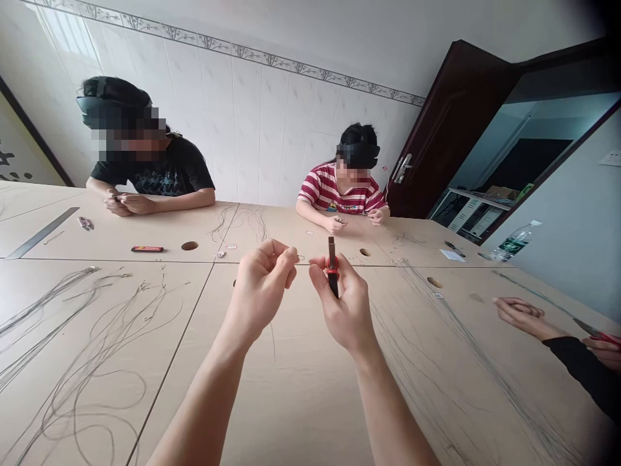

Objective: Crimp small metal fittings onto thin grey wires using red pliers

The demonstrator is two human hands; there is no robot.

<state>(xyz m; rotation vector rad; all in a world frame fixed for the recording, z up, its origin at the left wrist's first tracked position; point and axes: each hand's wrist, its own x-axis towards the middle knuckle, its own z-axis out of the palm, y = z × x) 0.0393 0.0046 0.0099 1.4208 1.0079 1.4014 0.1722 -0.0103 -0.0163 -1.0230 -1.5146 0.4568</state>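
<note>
Head view, left hand (262, 285): on my feed, thumb and forefinger pinch a thin cord (273, 340), its tail dangling beneath.
Right hand (344, 310): fingers closed around red-and-black pliers (332, 251), nose pointing up, just beside the left.
Height: I see both above the tabletop (301, 414).
Loose cords (63, 285): spread on my left, well apart from the hands.

Loop (301, 258) at left fingers (290, 257) too small to tell; black sleeve (579, 369) cut off.

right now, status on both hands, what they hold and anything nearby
Left hand: pinched on thin cord, strand showing below. Right hand: gripping red-and-black tool. Loose cords on table, both sides.
</note>
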